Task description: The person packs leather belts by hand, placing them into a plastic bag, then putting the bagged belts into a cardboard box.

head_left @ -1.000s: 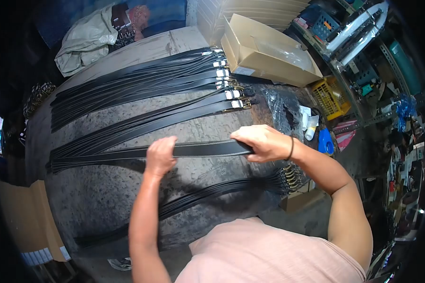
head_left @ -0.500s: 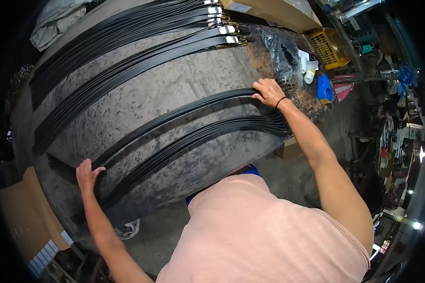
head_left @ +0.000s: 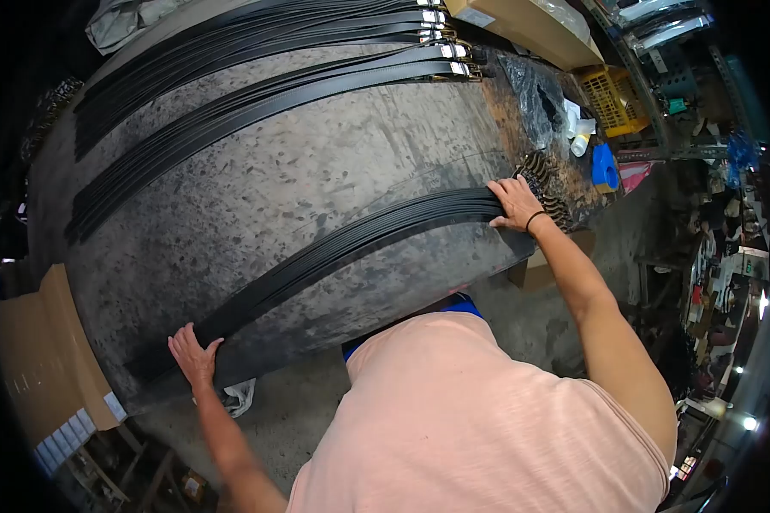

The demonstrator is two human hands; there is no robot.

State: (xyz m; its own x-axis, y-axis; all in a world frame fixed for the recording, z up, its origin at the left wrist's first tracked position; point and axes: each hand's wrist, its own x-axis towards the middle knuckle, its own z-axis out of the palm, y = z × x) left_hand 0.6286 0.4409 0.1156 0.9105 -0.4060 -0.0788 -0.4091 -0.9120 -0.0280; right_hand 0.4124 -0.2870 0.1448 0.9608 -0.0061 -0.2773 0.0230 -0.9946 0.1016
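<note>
A bundle of long black straps (head_left: 342, 244) curves across the near part of the grey worktable (head_left: 308, 154). My left hand (head_left: 194, 352) is at the bundle's left part, thumb apart and fingers laid over the straps. At the right end my right hand (head_left: 517, 204) is wrapped over the bundle, next to several metal buckles (head_left: 546, 184). Farther back lie more black straps (head_left: 265, 98) in groups, with buckles and white tags (head_left: 458, 60) at their right ends.
Cardboard boxes stand at the left (head_left: 38, 342) and back right (head_left: 526, 30). A yellow basket (head_left: 612, 101), blue tape dispenser (head_left: 605, 167), clear plastic (head_left: 535, 98) and small bottle (head_left: 580, 144) are at the right. Shelving rises beyond.
The two separate near groups of straps now lie together as one bundle. Both hands have moved toward the table's near edge, and the view has shifted slightly.
</note>
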